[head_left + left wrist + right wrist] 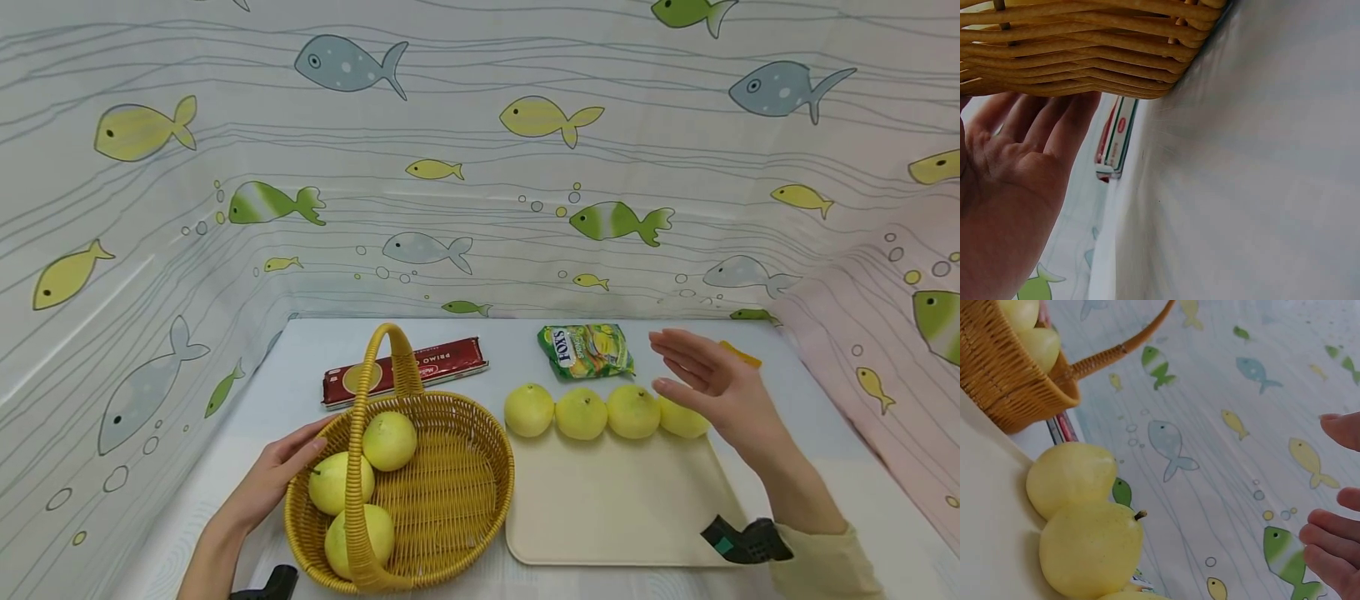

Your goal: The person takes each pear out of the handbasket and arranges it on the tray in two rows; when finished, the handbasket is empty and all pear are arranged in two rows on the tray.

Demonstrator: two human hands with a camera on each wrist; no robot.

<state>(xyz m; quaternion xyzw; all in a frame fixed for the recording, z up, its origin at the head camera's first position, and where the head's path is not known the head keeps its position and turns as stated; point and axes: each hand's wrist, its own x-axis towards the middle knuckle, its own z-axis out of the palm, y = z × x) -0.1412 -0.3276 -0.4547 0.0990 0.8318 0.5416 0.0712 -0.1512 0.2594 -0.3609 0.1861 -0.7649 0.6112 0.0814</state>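
Your right hand (708,379) hovers with fingers spread and holding nothing, just above the rightmost of four pears (682,417) lined along the tray (615,508). Your left hand (281,471) lies flat-fingered, seemingly touching the wicker basket (457,492) rim beside it.

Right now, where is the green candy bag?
In the head view, the green candy bag lies at the table's back, just behind the row of pears on the tray, left of the right hand.

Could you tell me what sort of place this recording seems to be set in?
Probably a staged tabletop booth, not a real kitchen: a fish-print curtain walls in a white table, with pears lined up on a cream tray beside a wicker basket.
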